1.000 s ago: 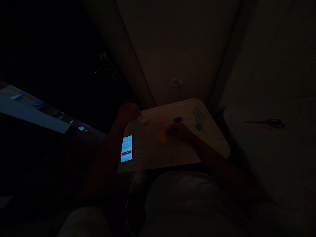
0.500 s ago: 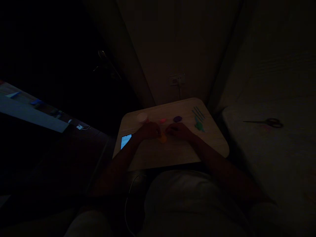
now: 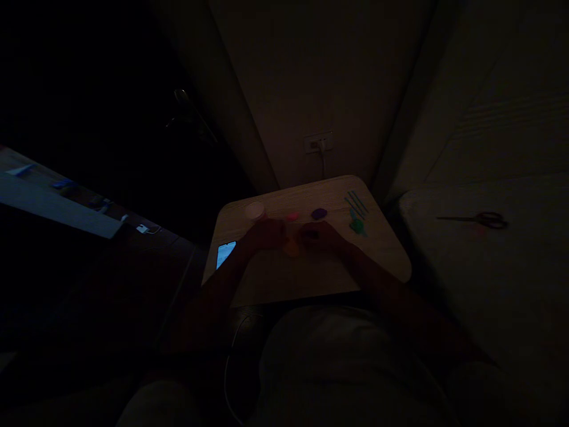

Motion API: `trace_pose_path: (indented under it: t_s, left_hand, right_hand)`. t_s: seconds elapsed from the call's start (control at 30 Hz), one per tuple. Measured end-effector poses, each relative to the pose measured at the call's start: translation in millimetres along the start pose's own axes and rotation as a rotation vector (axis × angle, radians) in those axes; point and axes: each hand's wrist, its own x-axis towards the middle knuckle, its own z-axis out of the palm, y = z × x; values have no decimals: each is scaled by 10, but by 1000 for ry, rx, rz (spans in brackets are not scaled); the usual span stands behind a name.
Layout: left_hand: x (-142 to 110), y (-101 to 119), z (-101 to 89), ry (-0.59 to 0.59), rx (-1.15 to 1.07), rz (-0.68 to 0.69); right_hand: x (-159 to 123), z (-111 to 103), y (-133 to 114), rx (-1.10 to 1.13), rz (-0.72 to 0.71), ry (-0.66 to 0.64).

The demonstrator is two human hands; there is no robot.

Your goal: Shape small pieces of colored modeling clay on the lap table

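The room is very dark. My left hand point(image 3: 265, 235) and my right hand point(image 3: 320, 236) rest close together on a small wooden table point(image 3: 311, 279), on either side of an orange lump point(image 3: 292, 247) that looks like modelling clay. Both hands touch or nearly touch the lump; their fingers are too dim to read. A pink lump point(image 3: 292, 217) and a purple lump point(image 3: 319, 213) lie just behind the hands. A pale round tub point(image 3: 255, 210) stands at the back left.
A lit phone point(image 3: 225, 254) lies at the table's left edge, partly under my left forearm. Green sticks and a green shape point(image 3: 357, 214) lie at the back right. Scissors point(image 3: 482, 219) rest on the pale surface to the right. A wall socket point(image 3: 318, 143) sits behind.
My left hand came from the pale tub at the back left down to the orange lump, beside my right hand. Its forearm now covers part of the phone.
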Motion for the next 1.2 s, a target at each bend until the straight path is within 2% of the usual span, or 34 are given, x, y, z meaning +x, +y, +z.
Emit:
trace_pose_path:
  t_s: [0.23,0.57,0.83,0.97,1.2]
  left_hand:
    - [3,0,126,-18,-70,-7]
    - [16,-132,303,124,-163,82]
    - [25,-166,420,120,-470,19]
    - [60,-195,488,96,-571,47]
    - [21,-133,484,111,-655,93]
  right_hand:
    - [-53,83,-165,-280,-4,-53]
    - [-54,151,-268,-414,-19,-68]
    - [-75,133,-315,-410,-23,-57]
    - [-80,123,-304,-377,-33,-34]
    - [-67,146,-245,-332,-9,6]
